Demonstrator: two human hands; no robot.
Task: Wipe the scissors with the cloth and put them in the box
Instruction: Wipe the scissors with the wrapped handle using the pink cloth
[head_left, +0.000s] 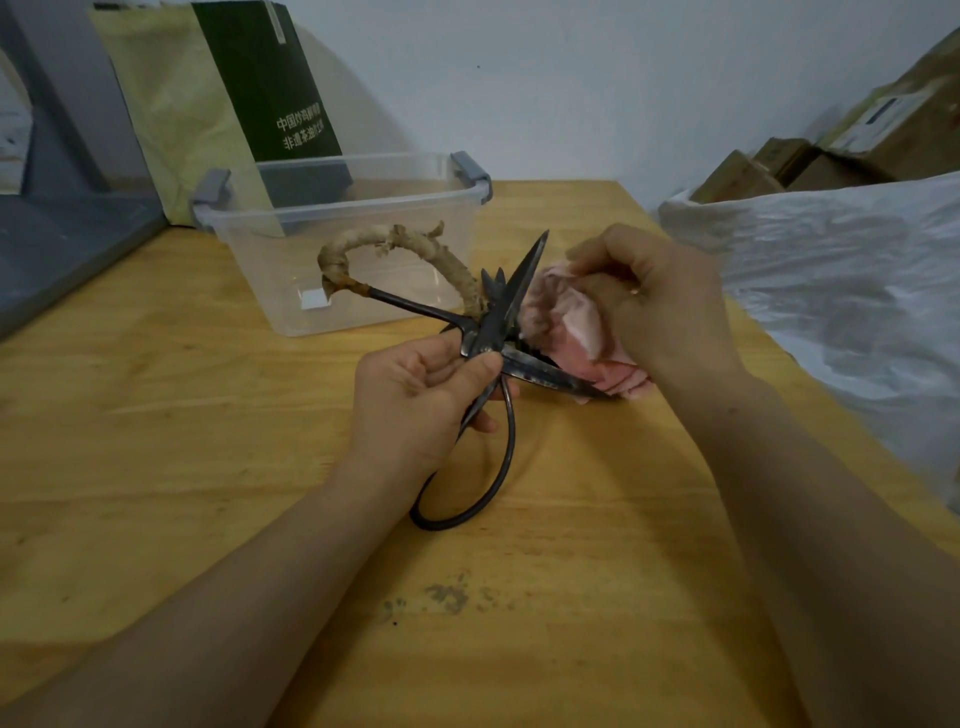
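Wooden table (208, 467), clear plastic box (260, 260) toward its back.

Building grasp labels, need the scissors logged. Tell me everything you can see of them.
The scissors are dark, worn-looking metal, blades spread wide: one points up, the other right, lying across the pink cloth. One handle loop is wrapped in frayed tan fibre, the other is bare. The left hand grips them near the pivot; the right hand holds the cloth against the blades. They are over the wooden table, in front of the clear box.
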